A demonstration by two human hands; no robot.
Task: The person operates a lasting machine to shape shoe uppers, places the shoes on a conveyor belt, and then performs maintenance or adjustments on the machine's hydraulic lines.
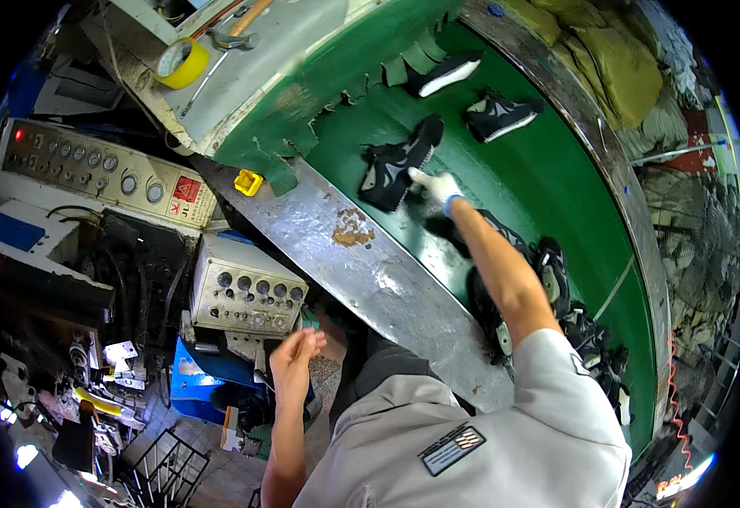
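My right hand (pixel 438 190), in a white glove with a blue cuff, reaches over the green belt. Its fingertips are at the edge of a black and grey shoe (pixel 397 165) with a pale sole edge, and appear to grip it. Another dark shoe (pixel 505 233) lies partly hidden behind my right forearm. My left hand (pixel 295 356) is bare and hangs beside a control box, its fingers loosely bent with nothing visible in them. Farther up the belt rest a black shoe with a white sole (pixel 446 76) and another black shoe (pixel 502 115).
A metal ledge (pixel 387 284) borders the green belt (pixel 573 186). Several more shoes (pixel 586 334) crowd its near right part. Left are a knobbed control box (pixel 247 292) and a panel (pixel 99 173). Yellow tape (pixel 181 63) and a hammer (pixel 236 39) lie on the machine's top.
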